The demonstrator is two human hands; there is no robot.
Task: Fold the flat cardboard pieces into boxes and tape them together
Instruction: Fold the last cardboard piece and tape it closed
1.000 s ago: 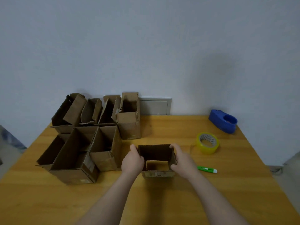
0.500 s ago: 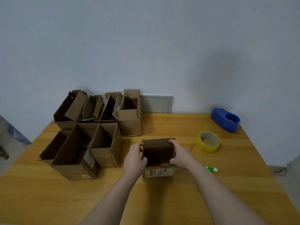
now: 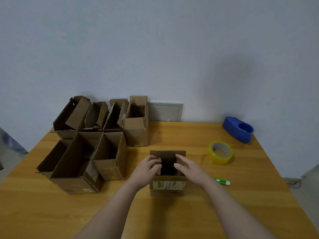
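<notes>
**Open box [image 3: 168, 186], at the centre of the table [image 3: 172, 219], side flaps being turned inward.**
The left flap is gripped by the curled left hand [image 3: 146, 168] and the right flap is pressed by the flat, unclenched right hand [image 3: 188, 167], judged to be closing it for taping. Counted: folded boxes [image 3: 74, 183] grouped left, about seven (overlap hinders the count); tape roll [image 3: 220, 152], one; blue dispenser [image 3: 238, 129], one; green pen [image 3: 221, 181], one, all laid on the right-hand side.

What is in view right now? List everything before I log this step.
box: one, brown, table centre, between both hands
boxes: about seven, brown, open-topped, clustered at table left
tape: one roll, yellow, right of box
dispenser: one, blue, far right corner
pen: one, green and white, right of box
table: one, yellow-brown wood
panel: one, white, on wall
left hand: on box's left flap
right hand: fingers straight on right flap
</notes>
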